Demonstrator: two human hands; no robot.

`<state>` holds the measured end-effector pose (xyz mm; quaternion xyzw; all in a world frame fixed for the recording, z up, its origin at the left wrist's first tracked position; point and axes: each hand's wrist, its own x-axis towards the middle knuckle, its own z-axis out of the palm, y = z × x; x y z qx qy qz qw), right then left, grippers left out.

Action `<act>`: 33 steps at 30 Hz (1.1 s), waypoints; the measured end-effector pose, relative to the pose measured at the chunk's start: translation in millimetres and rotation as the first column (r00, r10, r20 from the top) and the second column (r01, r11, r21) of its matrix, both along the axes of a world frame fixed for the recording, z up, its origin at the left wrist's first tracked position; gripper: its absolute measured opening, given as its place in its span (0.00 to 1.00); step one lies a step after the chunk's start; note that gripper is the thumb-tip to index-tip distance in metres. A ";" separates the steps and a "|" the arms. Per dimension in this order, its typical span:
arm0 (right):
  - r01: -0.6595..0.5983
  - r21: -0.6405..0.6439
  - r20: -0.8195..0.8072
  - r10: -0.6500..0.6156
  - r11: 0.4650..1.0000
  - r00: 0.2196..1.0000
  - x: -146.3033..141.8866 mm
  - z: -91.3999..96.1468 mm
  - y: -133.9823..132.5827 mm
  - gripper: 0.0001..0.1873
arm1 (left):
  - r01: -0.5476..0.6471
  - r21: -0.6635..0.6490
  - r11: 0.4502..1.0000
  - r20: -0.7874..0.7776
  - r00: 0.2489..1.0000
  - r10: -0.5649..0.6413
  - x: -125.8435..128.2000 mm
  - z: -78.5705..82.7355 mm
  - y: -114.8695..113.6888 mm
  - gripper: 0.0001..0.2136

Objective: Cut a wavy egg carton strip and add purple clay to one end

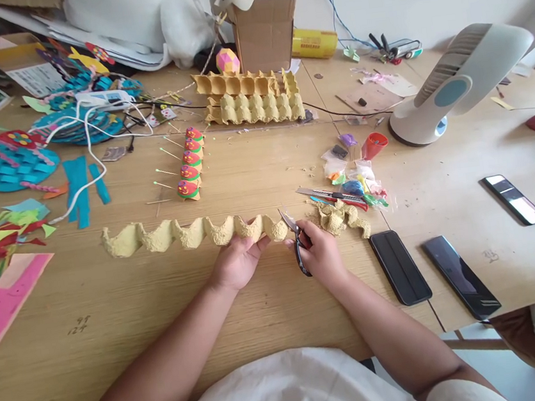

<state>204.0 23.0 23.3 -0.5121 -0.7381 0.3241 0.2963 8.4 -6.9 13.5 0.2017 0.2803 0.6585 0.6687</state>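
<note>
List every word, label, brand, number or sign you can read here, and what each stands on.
"12", then an unclear mark: handwriting on the table, lower line.
Apparently "9", then an unclear mark: same handwriting, upper line.
Scrawl near the phones: illegible.
Red print on the yellow roll: too blurred.
White labels at far left: too small.
No brand is readable.

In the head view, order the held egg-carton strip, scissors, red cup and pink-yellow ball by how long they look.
Egg-carton strip
Scissors
Red cup and pink-yellow ball: too alike to rank
</note>
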 end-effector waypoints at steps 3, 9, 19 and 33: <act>0.010 -0.012 0.000 -0.010 1.000 1.000 0.3 0.0 0.3 0.17 | -0.008 0.001 1.000 -0.034 0.999 0.008 -1.0 -0.8 1.2 0.14; 0.036 -0.097 -0.070 -0.043 0.995 0.997 1.0 -0.9 0.0 0.16 | -0.039 0.000 0.999 -0.049 0.998 0.039 -1.3 -1.3 2.3 0.14; -0.065 -0.267 -0.507 -0.083 0.961 0.858 -5.3 3.0 -0.5 0.16 | -0.051 0.000 0.999 -0.009 0.999 0.051 0.5 -0.5 1.3 0.14; -0.136 0.066 -0.017 0.138 0.988 0.990 -1.1 3.7 -2.9 0.13 | -0.200 0.026 0.979 -0.089 0.975 0.201 -2.5 -9.3 1.1 0.15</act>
